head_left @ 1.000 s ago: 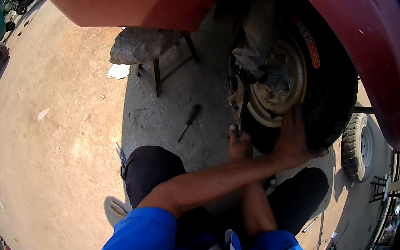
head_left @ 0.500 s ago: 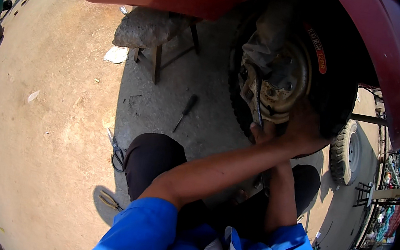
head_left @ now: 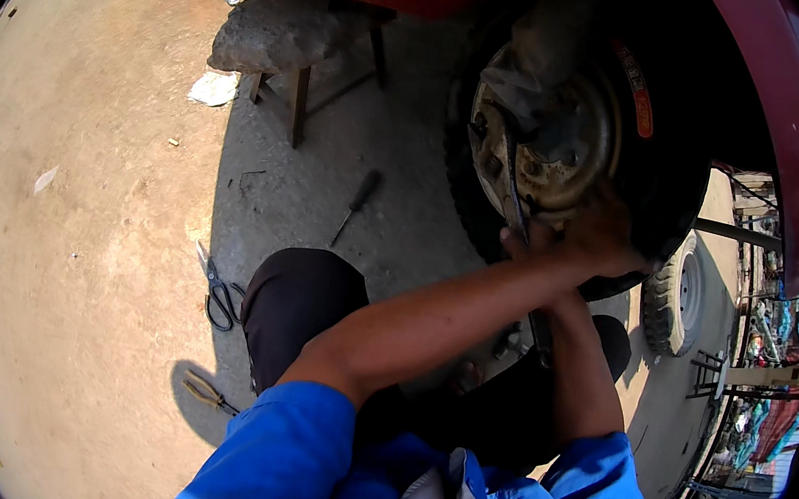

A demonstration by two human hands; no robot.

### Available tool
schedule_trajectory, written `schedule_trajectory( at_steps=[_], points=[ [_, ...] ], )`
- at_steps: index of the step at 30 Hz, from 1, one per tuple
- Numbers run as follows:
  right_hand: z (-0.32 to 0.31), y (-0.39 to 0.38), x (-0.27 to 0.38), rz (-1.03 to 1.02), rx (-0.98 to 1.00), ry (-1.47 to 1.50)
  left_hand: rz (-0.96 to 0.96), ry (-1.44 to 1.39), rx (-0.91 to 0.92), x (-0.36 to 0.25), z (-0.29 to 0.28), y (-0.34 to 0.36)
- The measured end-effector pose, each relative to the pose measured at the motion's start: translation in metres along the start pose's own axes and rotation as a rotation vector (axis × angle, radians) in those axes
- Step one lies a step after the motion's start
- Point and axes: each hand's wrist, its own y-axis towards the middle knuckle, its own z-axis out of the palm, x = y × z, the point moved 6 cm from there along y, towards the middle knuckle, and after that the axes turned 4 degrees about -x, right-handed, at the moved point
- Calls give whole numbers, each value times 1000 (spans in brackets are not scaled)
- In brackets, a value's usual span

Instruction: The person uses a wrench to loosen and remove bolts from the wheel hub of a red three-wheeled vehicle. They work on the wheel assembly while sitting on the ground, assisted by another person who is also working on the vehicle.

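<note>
The hands were down at the wheel [head_left: 580, 177], with the left arm crossed over the right. The right hand [head_left: 534, 240] was wrapped round a long metal bar [head_left: 514, 172], and the bar's bent top was touching the rim or very near it. The left hand [head_left: 611, 235] was in the shade at the rim's edge, so I couldn't tell if it was gripping anything. A second before, that hand had lain spread out there; now it was bunched close to the right one, so I think both were working at one spot. The wheel sat under a red fender [head_left: 798, 151]. The ground [head_left: 87, 320] was hard and dusty, part sunny and part shady. A screwdriver [head_left: 357, 206], scissors [head_left: 221, 302] and pliers [head_left: 207, 391] lay on it by the person's knee. A stool [head_left: 299, 110] with a lumpy grey top stood farther off, and another tyre [head_left: 660, 304] stood over on the right.
</note>
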Motion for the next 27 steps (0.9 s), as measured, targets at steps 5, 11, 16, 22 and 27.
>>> schedule_trajectory(
  at_steps=[5, 11, 16, 22, 27],
  points=[
    [-7, -48, 3, -59, 205, -25, -28, 25, 80, 0, -10, -5],
    [2, -59, -20, -146, 180, -137, 80, 50, -110, -5, -18, -11],
    [80, -80, -91, -89, 57, 35, 137, -13, -174, -7, -16, -6],
    [197, -87, -207, -122, 149, -221, 63, -24, -210, -12, -23, -2],
    [219, -68, -173, -468, -11, -451, 57, 2, -193, -10, -21, -2]
  ],
)
